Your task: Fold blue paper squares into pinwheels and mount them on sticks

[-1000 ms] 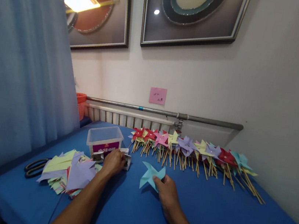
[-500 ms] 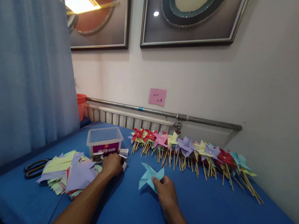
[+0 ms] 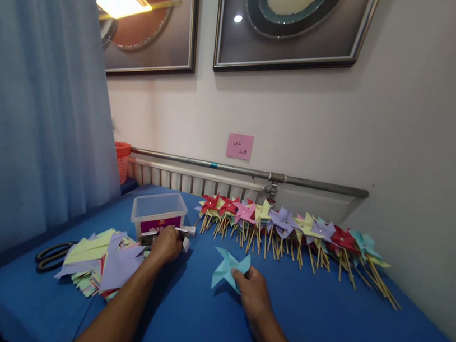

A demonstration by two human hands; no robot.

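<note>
Pinwheel [image 3: 231, 269] of light blue paper, the hub of this clock with twelve toward the wall, is pinched between the thumb and fingers of the right hand [image 3: 255, 296]. At ten o'clock the left hand [image 3: 167, 244] reaches among small boxes [image 3: 186, 243] in front of the plastic tub [image 3: 161, 223]; its fingertips are hidden, so I cannot tell whether they grip anything. A light, fingertip-only touch there should avoid tipping the boxes. The right thumb does best pressing just firmly enough that the folds hold without creasing. The left forearm should clear the heap of cut paper [image 3: 102, 264] at nine o'clock.
</note>
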